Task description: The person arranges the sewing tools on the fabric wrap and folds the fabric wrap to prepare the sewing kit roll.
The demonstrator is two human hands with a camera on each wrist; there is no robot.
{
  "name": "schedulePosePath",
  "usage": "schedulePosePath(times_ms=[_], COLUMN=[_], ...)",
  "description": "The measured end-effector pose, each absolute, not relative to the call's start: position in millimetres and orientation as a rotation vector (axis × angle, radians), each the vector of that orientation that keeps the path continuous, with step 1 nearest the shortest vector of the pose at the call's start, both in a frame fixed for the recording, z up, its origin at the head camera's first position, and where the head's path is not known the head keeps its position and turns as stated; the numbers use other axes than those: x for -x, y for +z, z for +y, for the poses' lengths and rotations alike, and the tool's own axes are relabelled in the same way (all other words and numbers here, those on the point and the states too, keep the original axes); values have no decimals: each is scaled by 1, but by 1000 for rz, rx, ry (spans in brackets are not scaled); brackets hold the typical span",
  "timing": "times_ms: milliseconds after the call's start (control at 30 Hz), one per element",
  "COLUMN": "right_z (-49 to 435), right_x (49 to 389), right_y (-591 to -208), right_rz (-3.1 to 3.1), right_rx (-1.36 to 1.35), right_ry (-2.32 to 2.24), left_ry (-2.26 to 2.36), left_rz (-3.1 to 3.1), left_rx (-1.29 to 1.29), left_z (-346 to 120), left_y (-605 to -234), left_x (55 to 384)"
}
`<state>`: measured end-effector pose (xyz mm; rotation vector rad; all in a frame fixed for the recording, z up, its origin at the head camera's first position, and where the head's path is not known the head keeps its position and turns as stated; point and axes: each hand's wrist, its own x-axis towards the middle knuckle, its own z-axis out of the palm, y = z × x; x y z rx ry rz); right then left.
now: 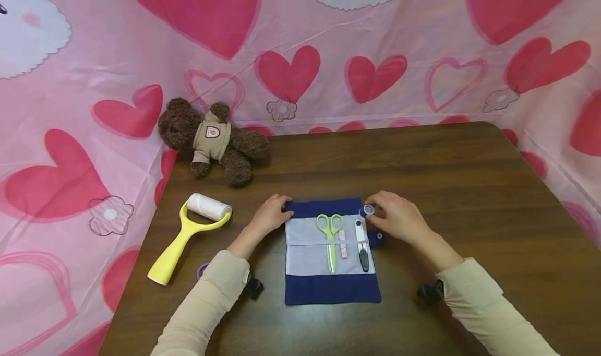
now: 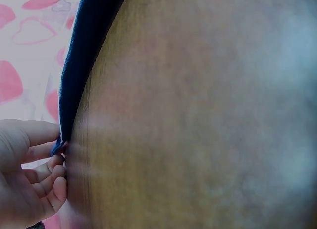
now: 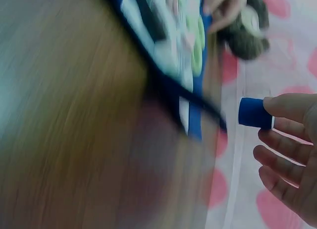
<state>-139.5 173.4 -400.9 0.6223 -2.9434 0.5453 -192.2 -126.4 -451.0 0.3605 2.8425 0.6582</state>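
An unfolded navy and grey fabric pouch (image 1: 328, 290) lies on the table. Its upper left corner is pinched by my left hand (image 1: 271, 214), and the left wrist view shows that navy edge (image 2: 81, 75) between thumb and fingers. My right hand (image 1: 398, 216) holds a spool of blue thread (image 3: 253, 113) by its end, just over the pouch's upper right corner. Under the pouch's strap sit green-handled scissors (image 1: 332, 235), a small pink-and-white strip (image 1: 343, 245) and a slim white-and-black tool (image 1: 360, 232). A snap tab (image 1: 376, 237) sticks out on the right.
A yellow-handled lint roller (image 1: 180, 245) lies to the left. Behind it, a brown teddy bear (image 1: 213, 139) rests at the table's back left. A purple loop (image 1: 201, 270) shows partly beside my left sleeve. Pink heart-printed cloth (image 1: 375, 27) surrounds the wooden table (image 1: 469, 189).
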Motion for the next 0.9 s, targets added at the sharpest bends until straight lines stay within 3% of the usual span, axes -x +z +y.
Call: schedulePosePath(times_ms=[400, 900], right_z=[94, 70], right_x=[139, 140], right_y=[-418, -430], right_rz=[-3006, -2964], right_rx=[-908, -1095], right_ry=[554, 420], left_ry=[674, 677], left_rz=[2854, 2875], left_rx=[-387, -385], left_z=[-127, -127], left_y=[-453, -454], left_x=[193, 193])
